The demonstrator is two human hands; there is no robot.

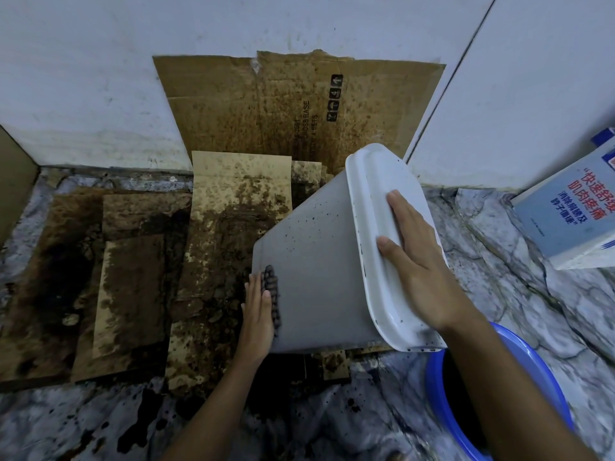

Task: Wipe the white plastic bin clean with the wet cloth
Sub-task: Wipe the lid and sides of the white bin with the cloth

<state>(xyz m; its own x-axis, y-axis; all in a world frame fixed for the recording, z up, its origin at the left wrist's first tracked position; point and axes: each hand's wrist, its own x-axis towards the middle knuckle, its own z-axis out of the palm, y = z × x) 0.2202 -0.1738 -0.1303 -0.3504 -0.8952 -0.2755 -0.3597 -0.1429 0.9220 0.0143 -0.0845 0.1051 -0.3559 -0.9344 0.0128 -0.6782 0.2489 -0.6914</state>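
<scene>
Seemingly light, stiff and slick when wet, the white plastic bin (309, 261) lies tipped on stained cardboard (233, 207). The left hand (258, 314) presses the wet cloth (271, 287) flat against its wall. The right hand (416, 261) lies flat across its rim, probably the surest hold.

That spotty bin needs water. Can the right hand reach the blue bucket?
Probably yes: the bucket sits close by the right hand, nothing between. But that hand rests on the bin and may be steadying it.
</scene>
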